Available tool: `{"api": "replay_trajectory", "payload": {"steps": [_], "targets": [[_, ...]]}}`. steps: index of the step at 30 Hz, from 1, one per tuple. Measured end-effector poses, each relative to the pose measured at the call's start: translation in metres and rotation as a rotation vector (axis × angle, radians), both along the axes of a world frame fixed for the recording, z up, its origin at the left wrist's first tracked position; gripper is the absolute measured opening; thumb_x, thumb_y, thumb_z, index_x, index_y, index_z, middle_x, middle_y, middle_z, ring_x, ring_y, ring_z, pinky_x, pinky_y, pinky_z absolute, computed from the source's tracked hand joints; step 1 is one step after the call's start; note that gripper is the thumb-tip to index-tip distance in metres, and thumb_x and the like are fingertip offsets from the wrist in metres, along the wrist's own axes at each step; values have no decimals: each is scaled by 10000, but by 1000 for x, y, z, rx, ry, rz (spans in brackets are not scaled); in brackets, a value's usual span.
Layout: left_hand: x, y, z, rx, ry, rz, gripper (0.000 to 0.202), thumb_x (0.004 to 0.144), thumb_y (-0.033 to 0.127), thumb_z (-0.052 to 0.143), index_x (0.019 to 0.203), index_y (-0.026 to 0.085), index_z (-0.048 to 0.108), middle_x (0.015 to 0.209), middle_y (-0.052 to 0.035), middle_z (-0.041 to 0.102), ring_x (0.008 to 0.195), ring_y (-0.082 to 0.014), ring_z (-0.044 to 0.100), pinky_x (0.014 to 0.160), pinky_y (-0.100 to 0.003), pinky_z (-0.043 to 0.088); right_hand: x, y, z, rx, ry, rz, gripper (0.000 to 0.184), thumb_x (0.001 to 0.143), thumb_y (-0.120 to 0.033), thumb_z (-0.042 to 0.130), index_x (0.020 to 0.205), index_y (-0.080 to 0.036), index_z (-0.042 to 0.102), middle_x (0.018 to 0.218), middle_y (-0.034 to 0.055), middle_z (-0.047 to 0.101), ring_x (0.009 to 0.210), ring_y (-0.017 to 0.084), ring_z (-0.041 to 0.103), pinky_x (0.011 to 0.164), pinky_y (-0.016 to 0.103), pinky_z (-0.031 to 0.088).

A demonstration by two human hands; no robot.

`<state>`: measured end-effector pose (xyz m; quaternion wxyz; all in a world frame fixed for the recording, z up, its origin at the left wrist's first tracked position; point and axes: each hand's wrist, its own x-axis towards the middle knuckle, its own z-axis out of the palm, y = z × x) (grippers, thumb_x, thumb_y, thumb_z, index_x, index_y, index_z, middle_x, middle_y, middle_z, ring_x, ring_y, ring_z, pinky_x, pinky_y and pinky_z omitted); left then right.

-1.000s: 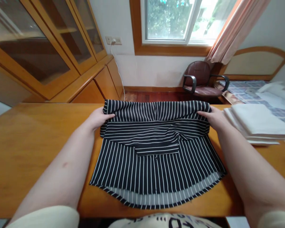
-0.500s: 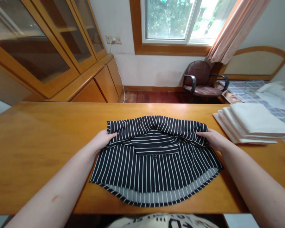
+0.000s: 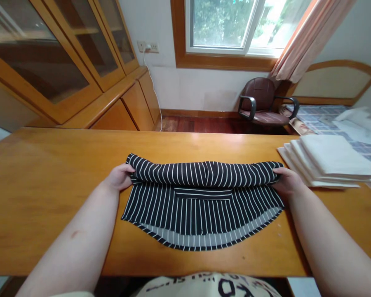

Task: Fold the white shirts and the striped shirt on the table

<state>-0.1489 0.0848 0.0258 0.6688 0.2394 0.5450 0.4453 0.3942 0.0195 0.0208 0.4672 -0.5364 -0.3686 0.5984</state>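
Note:
A black shirt with white stripes point(image 3: 204, 214) lies on the wooden table, its far part folded over into a thick band across the top. My left hand point(image 3: 121, 175) grips the left end of that band, thumb on top and fingers underneath. At the right end, my right hand point(image 3: 287, 180) pinches the fold in the same way. Below the band a horizontal striped strip shows in the middle. The curved hem nearest me reveals a greyish inner side.
Several folded white cloths point(image 3: 330, 159) are stacked at the table's point(image 3: 55, 198) right side. Beyond the table stand a brown armchair point(image 3: 261, 101), a bed point(image 3: 324, 111) and a glass-doored cabinet point(image 3: 71, 53). A white cord point(image 3: 154, 90) hangs from a wall socket.
Both hands have moved apart, stretching the folded band wider and straighter. The band has come down nearer me, hiding the inner layers, and the hem has shifted slightly away from me.

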Motion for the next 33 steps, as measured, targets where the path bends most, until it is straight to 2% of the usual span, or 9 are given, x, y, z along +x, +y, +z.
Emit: {"api": "replay_trajectory", "payload": {"steps": [3,7,9,14,20,25,29,31,33], "targets": [[-2,-4,-2,76,38,-95,192,520,136,649,708,141,687,719,-80,734,792,-309,700,727,-417,595,1,-3,1,-62,-2,-16,216,586,-351,700,738,-204,654,773,62,741,844,297,698,769,416,566],[0,-7,-4,167,175,-309,294,520,216,791,795,146,712,833,-95,745,836,-297,697,807,-387,567,-6,-5,2,-97,-104,-3,269,591,-314,782,796,-179,670,806,62,741,797,266,705,719,350,574],[2,-6,-6,193,238,-330,332,535,259,814,830,147,711,868,-97,744,859,-286,696,857,-390,545,-12,-4,2,-115,-139,-22,267,611,-279,792,824,-167,679,817,66,740,768,254,707,688,329,578],[14,8,-14,245,345,-142,355,611,354,776,882,138,697,881,-91,740,919,-289,684,925,-445,501,-26,6,-6,-35,-83,-288,214,663,-270,756,844,-188,677,780,53,731,712,232,705,626,309,586],[30,21,-18,354,373,130,298,652,245,733,920,132,672,936,-88,732,1003,-264,658,988,-422,457,-32,26,-14,73,146,-467,182,726,-231,656,905,-200,645,815,46,725,800,220,700,749,372,591],[27,17,-10,288,103,115,260,650,206,678,900,135,660,924,-97,726,988,-291,656,909,-474,509,-26,27,-13,106,222,-373,137,734,-275,599,853,-221,642,774,35,716,855,234,690,836,438,556],[13,12,-7,205,-5,69,157,627,290,614,713,164,653,860,-103,718,1033,-342,624,908,-549,484,-15,16,-7,186,217,-217,155,701,-386,582,728,-249,649,691,21,694,929,259,666,935,483,481],[5,11,-6,242,-25,-53,276,663,448,582,643,183,657,828,-112,714,1095,-361,586,973,-561,424,-8,11,-5,194,159,-26,336,717,-546,556,568,-248,603,574,42,647,993,291,642,979,509,425],[0,11,-6,367,-16,-286,483,691,646,523,565,200,660,771,-119,709,1174,-370,533,1048,-550,337,0,9,-5,221,55,186,577,711,-747,463,434,-247,535,483,68,591,1050,325,615,1036,524,350]]}}
